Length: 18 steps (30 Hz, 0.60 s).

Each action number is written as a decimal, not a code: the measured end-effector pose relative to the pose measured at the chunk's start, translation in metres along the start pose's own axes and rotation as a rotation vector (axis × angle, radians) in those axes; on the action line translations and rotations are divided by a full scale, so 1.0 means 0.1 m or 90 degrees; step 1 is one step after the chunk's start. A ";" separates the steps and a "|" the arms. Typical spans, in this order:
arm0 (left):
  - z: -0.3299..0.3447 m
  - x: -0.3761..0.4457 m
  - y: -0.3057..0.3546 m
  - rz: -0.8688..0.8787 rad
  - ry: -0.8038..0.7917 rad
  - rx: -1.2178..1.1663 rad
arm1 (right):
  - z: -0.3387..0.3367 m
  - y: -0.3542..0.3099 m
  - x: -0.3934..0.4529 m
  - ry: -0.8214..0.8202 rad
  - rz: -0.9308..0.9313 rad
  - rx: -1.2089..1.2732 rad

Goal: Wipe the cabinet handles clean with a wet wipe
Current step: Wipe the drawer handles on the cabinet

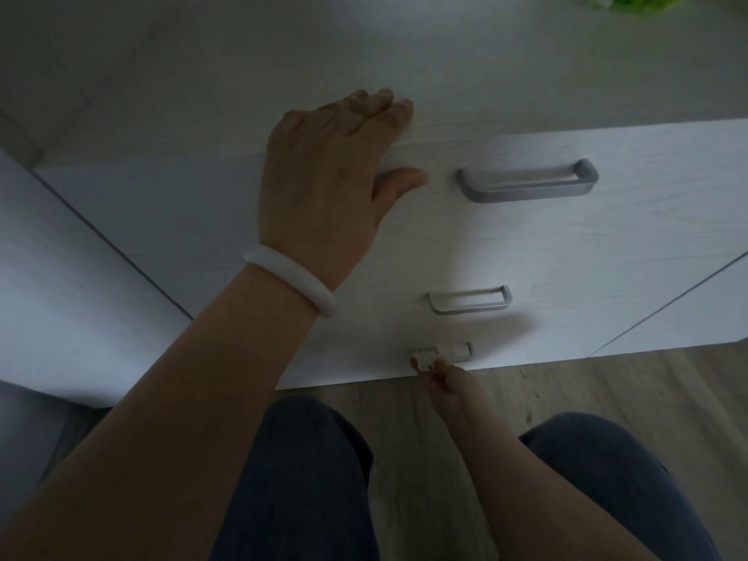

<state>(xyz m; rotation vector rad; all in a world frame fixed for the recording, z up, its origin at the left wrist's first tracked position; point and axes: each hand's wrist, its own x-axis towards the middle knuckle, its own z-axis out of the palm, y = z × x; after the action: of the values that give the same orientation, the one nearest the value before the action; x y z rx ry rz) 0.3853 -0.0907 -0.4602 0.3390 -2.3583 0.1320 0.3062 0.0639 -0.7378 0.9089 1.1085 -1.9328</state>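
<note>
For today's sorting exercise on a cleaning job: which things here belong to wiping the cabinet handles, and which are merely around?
Belong to the job:
wet wipe
bottom handle
middle handle
top handle
right hand, pinching the wipe
left hand, resting on the cabinet's top edge

Merely around:
white bangle
green thing, blurred
wooden floor

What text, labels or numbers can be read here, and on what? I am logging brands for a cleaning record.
None: no readable text shows on the cabinet, its handles, the bracelet or the wipe in the right hand.
</note>
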 end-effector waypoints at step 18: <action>0.00 0.00 0.00 0.006 0.010 -0.011 | -0.16 -0.24 -0.06 0.195 -0.371 -0.330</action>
<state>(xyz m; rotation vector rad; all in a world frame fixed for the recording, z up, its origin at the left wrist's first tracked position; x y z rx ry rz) 0.3858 -0.0911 -0.4602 0.3178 -2.3444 0.1186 0.2924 0.0884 -0.7298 0.6385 2.1219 -1.8068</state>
